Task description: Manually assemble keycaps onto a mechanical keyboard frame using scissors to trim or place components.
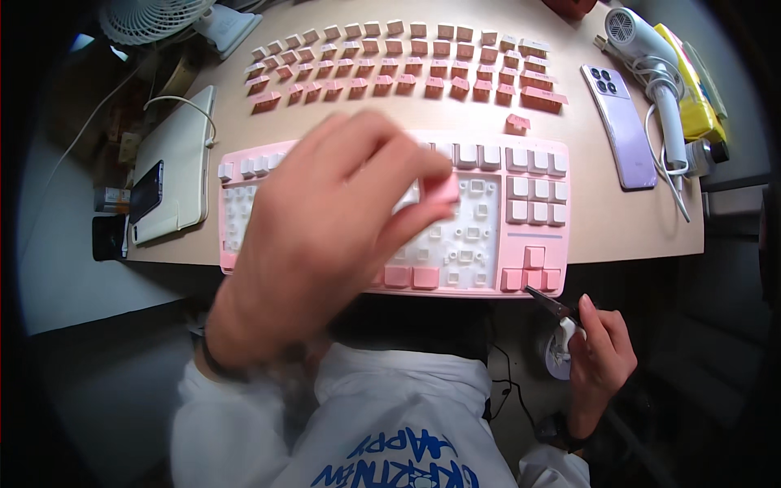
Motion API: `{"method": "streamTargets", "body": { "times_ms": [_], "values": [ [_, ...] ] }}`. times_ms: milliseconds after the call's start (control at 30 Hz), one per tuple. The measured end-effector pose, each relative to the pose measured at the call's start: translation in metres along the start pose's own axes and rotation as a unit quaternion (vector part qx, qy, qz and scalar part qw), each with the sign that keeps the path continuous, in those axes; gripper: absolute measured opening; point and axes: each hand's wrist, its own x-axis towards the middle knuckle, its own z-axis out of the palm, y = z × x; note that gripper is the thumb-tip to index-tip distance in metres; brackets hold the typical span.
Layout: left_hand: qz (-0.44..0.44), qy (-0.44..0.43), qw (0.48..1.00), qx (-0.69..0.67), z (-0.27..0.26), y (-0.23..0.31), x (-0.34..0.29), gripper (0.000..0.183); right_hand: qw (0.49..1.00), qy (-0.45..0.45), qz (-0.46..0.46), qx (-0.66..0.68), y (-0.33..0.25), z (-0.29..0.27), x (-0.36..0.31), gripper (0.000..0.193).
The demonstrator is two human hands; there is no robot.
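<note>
A pink keyboard point(514, 233) lies along the table's near edge, many of its sockets bare and white. Over its middle my left hand point(317, 211) is pinching a pink keycap point(442, 192) between thumb and fingers, hiding much of the board beneath. My right hand point(604, 346), just beyond the keyboard's near right corner, grips a dark, slender tool that looks like tweezers point(547, 302). Its tip reaches the pink arrow keys point(534, 257). Behind the keyboard stand rows of loose keycaps point(382, 83), white at the back and pink nearer. One pink keycap point(517, 123) sits apart from them.
On the right are a lilac phone point(620, 126), a hair dryer point(655, 57) with its cord, and a yellow packet point(690, 89). A pale laptop-like slab point(175, 175) carries a dark phone point(146, 192) on the left. A white fan point(154, 18) stands far left.
</note>
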Motion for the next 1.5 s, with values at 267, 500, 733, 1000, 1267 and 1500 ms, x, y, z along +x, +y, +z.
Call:
{"method": "streamTargets", "body": {
  "times_ms": [267, 500, 733, 1000, 1267, 1500],
  "values": [
    [0.023, -0.108, 0.994, 0.024, 0.039, -0.046, 0.07, 0.015, 0.998, 0.004, -0.038, 0.044, 0.012, 0.006, 0.006, 0.065],
    [0.06, -0.15, 0.985, 0.069, 0.061, -0.057, 0.079, 0.014, 0.998, 0.01, -0.012, 0.062, 0.026, 0.001, 0.002, 0.064],
    [0.093, -0.146, 0.977, 0.126, 0.062, -0.053, 0.082, 0.01, 0.997, 0.009, -0.006, 0.074, 0.032, 0.002, 0.0, 0.066],
    [0.113, -0.12, 0.979, 0.122, 0.064, -0.05, 0.084, 0.013, 0.997, 0.002, -0.015, 0.073, 0.036, 0.001, 0.0, 0.067],
    [0.099, -0.079, 0.984, 0.124, 0.032, -0.037, 0.073, 0.018, 0.998, 0.004, -0.018, 0.062, 0.031, -0.004, -0.004, 0.068],
    [-0.019, -0.102, 0.991, 0.078, -0.026, 0.017, -0.003, 0.026, 0.997, -0.063, -0.004, 0.052, 0.012, -0.023, -0.006, 0.042]
  ]
}}
